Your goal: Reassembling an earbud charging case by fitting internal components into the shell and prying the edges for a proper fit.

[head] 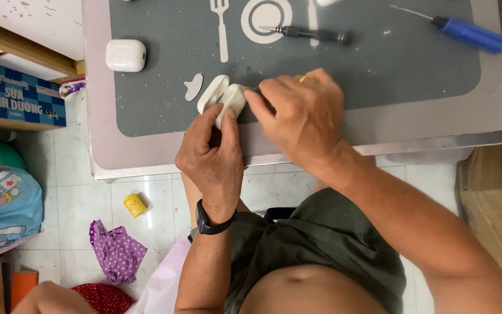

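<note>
My left hand (211, 152) grips a small white plastic earbud case (225, 99), opened, with its lid (211, 91) swung to the left, over the grey mat (379, 75). My right hand (300, 116) presses its fingertips against the right side of the case; whatever it holds there is hidden by the fingers. A small white flat piece (193, 86) lies on the mat just left of the lid. A black watch sits on my left wrist.
A second closed white case (125, 55) rests at the mat's left edge. A black precision screwdriver (309, 34) and a blue-handled screwdriver (466, 32) lie farther back. Below the table edge (123, 168), a yellow cap (135, 204) and purple cloth (116, 251) lie on the tiled floor.
</note>
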